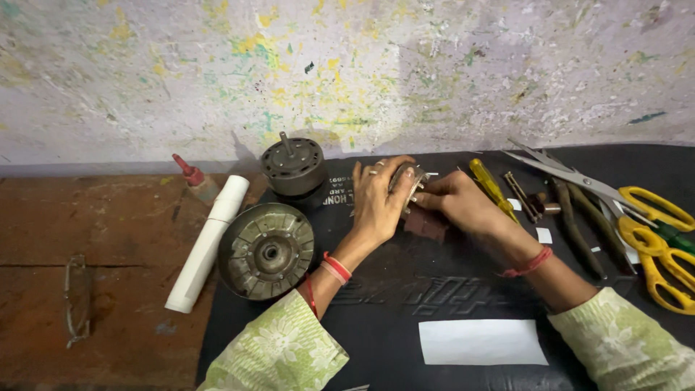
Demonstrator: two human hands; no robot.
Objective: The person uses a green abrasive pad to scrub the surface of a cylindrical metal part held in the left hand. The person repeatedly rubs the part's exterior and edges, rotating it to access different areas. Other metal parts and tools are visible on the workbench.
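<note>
Your left hand point(376, 203) sits at the centre of the frame, back up, fingers curled forward in a closed grip, rings showing on two of them. Your right hand point(456, 203) meets it from the right, fingertips pinched against the left fingers. Both forearms run down to the lower edge, red threads at each wrist, pale green sleeves below.

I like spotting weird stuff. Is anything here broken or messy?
Nothing is plainly broken. The wall is flecked with chipped paint in yellow and green, and a pair of spectacles lies alone on the worn wooden table, away from the tools.
</note>
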